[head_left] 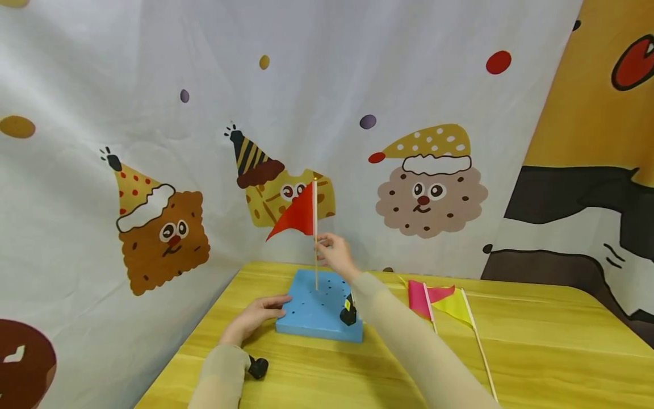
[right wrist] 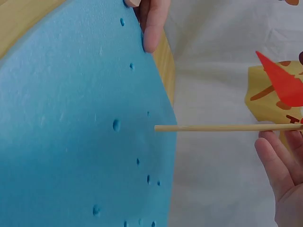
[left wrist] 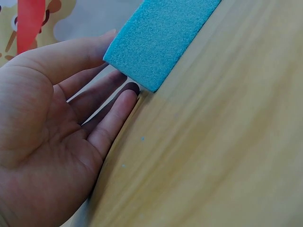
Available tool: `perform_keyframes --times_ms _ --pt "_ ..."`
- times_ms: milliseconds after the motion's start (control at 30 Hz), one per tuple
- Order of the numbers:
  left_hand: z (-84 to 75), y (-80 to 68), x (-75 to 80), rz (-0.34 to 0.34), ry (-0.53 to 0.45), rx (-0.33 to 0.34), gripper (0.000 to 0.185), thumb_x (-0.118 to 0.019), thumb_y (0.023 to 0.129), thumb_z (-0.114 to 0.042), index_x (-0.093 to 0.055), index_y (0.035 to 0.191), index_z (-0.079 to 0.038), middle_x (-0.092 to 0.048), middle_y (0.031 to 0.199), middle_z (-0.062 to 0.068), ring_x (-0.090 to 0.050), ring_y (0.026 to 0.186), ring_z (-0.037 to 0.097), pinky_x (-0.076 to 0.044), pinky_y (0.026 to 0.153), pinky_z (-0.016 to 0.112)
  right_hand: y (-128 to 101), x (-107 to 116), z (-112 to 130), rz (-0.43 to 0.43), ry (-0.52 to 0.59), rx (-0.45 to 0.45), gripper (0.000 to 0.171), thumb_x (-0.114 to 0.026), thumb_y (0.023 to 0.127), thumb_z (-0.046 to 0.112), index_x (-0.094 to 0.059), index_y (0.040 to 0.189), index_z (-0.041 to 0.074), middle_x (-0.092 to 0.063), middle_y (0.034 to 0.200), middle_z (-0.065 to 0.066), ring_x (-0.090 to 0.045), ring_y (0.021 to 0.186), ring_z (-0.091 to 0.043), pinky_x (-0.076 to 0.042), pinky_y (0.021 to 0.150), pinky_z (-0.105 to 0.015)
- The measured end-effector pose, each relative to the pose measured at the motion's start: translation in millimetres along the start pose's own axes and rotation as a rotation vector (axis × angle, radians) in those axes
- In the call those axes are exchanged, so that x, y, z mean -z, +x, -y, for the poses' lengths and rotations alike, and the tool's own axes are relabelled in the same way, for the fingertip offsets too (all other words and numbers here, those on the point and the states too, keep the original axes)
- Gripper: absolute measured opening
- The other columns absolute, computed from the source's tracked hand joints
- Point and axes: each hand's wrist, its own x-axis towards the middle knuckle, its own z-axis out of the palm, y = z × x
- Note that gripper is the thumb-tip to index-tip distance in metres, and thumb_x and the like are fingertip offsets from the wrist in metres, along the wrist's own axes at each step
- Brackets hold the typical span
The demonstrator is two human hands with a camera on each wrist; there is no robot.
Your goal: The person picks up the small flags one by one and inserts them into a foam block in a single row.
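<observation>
A red triangular flag on a thin wooden stick stands upright over a blue foam board dotted with small holes. My right hand pinches the stick below the cloth. The stick's lower end is at the board's top; whether it touches or hangs just above, I cannot tell. At the board's left edge rests my left hand, fingers fairly straight. In the left wrist view, its thumb touches the board's corner and the other fingers lie along the side.
On the wooden table, right of the board, lie a pink flag and a yellow flag on sticks. A white cloth backdrop with cartoon figures hangs behind and to the left. Black wrist cameras sit on both sleeves.
</observation>
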Motion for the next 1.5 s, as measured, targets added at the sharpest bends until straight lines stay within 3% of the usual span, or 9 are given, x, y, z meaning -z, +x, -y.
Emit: perform_keyframes --times_ms 200,367,1167,1500 --pt "-1.6 1.5 0.6 -0.006 0.018 -0.01 0.046 -0.065 0.094 -0.019 -0.056 0.137 -0.005 -0.039 0.149 0.018 -0.042 0.132 0.038 -0.036 0.107 0.046 3 -8 -4 -0.002 0.015 0.006 0.023 -0.061 0.097 0.011 -0.063 0.117 0.001 -0.066 0.098 -0.014 -0.069 0.077 -0.03 -0.058 0.069 -0.045" --pt "-2.8 1.0 0.6 -0.006 0.011 -0.006 0.046 -0.066 0.094 -0.019 -0.056 0.137 -0.005 -0.04 0.149 0.018 -0.039 0.134 0.038 -0.034 0.108 0.048 3 -13 -5 0.0 0.039 0.003 0.021 -0.06 0.097 0.009 -0.063 0.115 0.0 -0.066 0.097 -0.015 -0.069 0.075 -0.028 -0.057 0.072 -0.05" --pt "-2.1 0.9 1.2 -0.008 0.002 0.008 0.045 -0.065 0.095 -0.017 -0.056 0.138 -0.007 -0.041 0.148 0.016 -0.038 0.134 0.038 -0.032 0.109 0.05 -4 -18 -16 0.035 0.004 -0.014 0.023 -0.059 0.098 0.011 -0.062 0.118 0.0 -0.066 0.099 -0.014 -0.068 0.086 -0.04 -0.058 0.065 -0.041" --pt "-3.8 -0.1 0.8 -0.013 0.007 0.007 0.046 -0.065 0.095 -0.018 -0.056 0.138 -0.005 -0.041 0.148 0.018 -0.038 0.135 0.039 -0.033 0.108 0.05 -7 -18 -19 0.044 0.016 -0.02 0.024 -0.06 0.097 0.011 -0.062 0.118 -0.002 -0.066 0.099 -0.016 -0.068 0.084 -0.039 -0.056 0.07 -0.054"
